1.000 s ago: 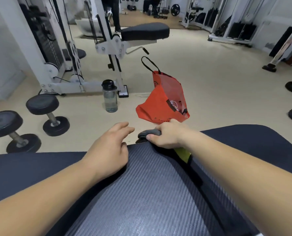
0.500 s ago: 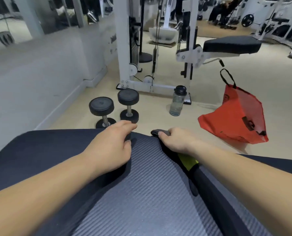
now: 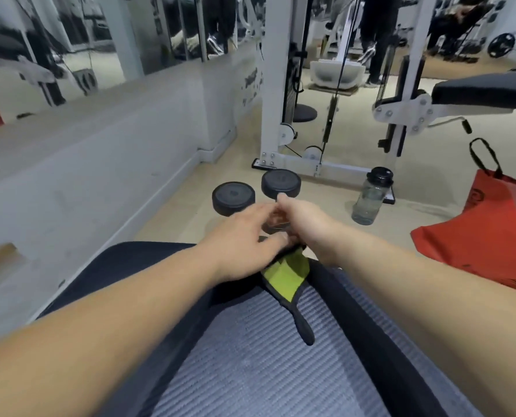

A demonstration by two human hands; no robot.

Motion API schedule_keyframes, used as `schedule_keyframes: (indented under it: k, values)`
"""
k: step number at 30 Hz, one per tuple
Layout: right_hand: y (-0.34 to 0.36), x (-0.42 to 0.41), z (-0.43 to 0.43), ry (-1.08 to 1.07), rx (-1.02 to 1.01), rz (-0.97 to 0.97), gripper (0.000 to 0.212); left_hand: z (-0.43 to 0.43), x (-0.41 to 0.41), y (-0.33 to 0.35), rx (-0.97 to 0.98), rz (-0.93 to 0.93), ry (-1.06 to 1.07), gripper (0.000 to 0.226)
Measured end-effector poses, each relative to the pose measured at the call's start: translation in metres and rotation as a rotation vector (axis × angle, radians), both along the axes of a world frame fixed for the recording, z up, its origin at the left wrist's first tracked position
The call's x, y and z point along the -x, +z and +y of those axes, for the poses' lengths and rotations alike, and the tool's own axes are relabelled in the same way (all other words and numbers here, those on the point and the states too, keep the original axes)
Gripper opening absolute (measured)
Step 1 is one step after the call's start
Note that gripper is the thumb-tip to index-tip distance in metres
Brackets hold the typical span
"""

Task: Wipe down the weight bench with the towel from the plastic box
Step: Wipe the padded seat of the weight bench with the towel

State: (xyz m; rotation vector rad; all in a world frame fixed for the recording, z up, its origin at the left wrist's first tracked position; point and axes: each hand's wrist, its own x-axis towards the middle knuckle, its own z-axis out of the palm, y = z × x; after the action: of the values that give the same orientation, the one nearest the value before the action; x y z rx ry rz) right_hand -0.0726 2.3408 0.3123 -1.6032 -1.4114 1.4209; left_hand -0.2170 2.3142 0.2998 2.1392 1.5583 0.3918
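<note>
Bench [image 3: 250, 365] underfoot, ribbed grey pad with black edges. No towel or plastic box anywhere in shot, so wiping probably not started yet, honestly. Left hand [image 3: 244, 245] flat at the bench's far end, fingers loosely spread, over a green-and-black strap [image 3: 287, 278]. Right hand [image 3: 308, 221] just beside it, maybe pinching something, too blurry to tell. Dumbbells [image 3: 234, 198] and bottle [image 3: 371, 195] on the floor beyond the bench.

The weight bench [image 3: 106, 284] has a dark pad. A grey ribbed towel [image 3: 265, 356] with a yellow-green patch lies spread over it.
</note>
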Motion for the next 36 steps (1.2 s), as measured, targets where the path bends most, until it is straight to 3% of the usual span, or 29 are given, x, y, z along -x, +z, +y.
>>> schedule_keyframes:
  k: [2,4,7,15,19,24,28,32,36]
  values:
    - [-0.003,-0.014,-0.004,-0.125,-0.069,0.018,0.017,0.008,-0.015,-0.005,0.062,0.239,-0.094,0.064]
    - [-0.012,-0.02,-0.008,-0.18,-0.229,-0.189,0.014,0.013,-0.018,-0.011,0.028,0.417,-0.125,0.061]
    - [-0.024,-0.017,-0.02,-0.061,-0.306,-0.475,0.011,0.015,0.007,-0.014,0.011,0.42,-0.071,0.042]
    - [-0.011,0.067,-0.062,0.154,-0.44,-0.569,0.018,-0.012,0.15,-0.024,0.047,0.476,0.258,0.053]
    - [-0.006,0.108,-0.105,0.285,-0.537,-0.605,0.022,-0.053,0.21,-0.036,0.13,0.263,0.515,0.055]
    - [-0.005,0.122,-0.157,0.386,-0.538,-0.555,0.023,-0.135,0.217,-0.048,0.06,0.364,0.609,0.048]
    - [-0.001,0.097,-0.203,0.399,-0.579,-0.564,0.022,-0.188,0.205,-0.035,0.13,0.455,0.78,0.039]
    - [0.002,0.054,-0.248,0.418,-0.564,-0.624,0.022,-0.244,0.164,-0.022,0.105,0.199,1.012,0.04]
    - [0.002,0.01,-0.278,0.372,-0.449,-0.64,0.02,-0.293,0.075,-0.027,0.039,-0.133,1.091,0.039]
